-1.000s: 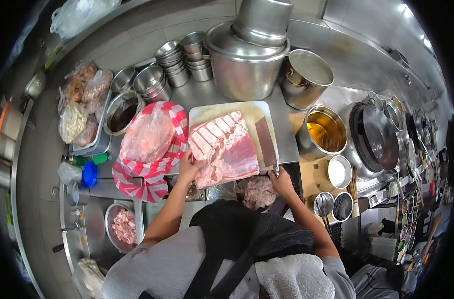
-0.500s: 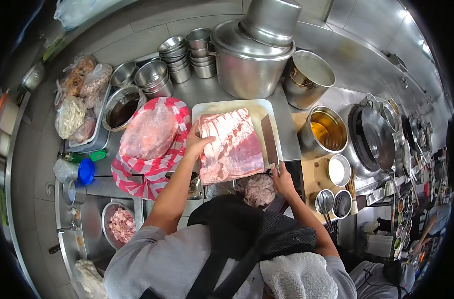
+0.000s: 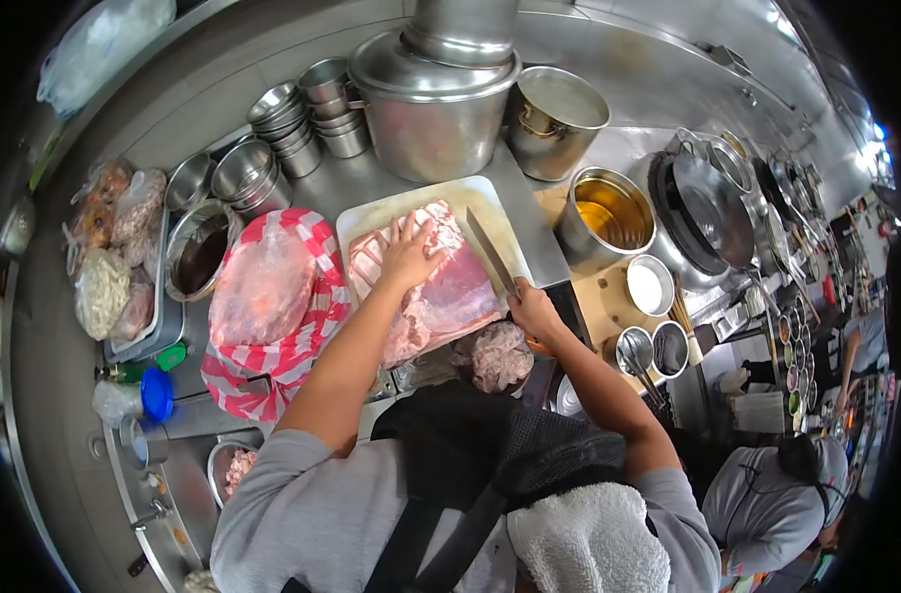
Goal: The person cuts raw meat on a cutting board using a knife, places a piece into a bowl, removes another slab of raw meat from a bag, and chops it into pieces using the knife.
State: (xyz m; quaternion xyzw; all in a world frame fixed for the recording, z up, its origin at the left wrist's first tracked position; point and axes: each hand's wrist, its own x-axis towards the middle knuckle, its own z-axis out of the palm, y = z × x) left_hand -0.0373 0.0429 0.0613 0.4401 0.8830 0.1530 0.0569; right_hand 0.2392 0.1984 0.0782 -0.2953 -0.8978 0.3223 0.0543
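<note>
A large slab of raw meat with rib marks (image 3: 460, 287) lies on a white cutting board (image 3: 490, 198). My left hand (image 3: 411, 254) rests flat on the slab's upper part, its fingers spread. At the right edge of the board, my right hand (image 3: 533, 308) is wrapped round the handle of a cleaver. The cleaver's blade (image 3: 490, 249) points up and to the left, seen nearly edge-on beside the meat. Below the board is a clear bag of meat (image 3: 497, 358). Left of the board, a bagged piece of meat (image 3: 263, 280) sits in a red-and-white striped bag (image 3: 324, 259).
A lidded stockpot (image 3: 431, 128) and another tall pot (image 3: 557, 124) stand behind the board. To the right are a pot of yellow liquid (image 3: 606, 212), a white bowl (image 3: 650, 286) and a wok (image 3: 712, 212). Another person (image 3: 777, 504) is at lower right.
My left hand has moved from the slab's left edge onto its top. The cleaver has turned from showing its broad side to nearly edge-on. The whole view has shifted.
</note>
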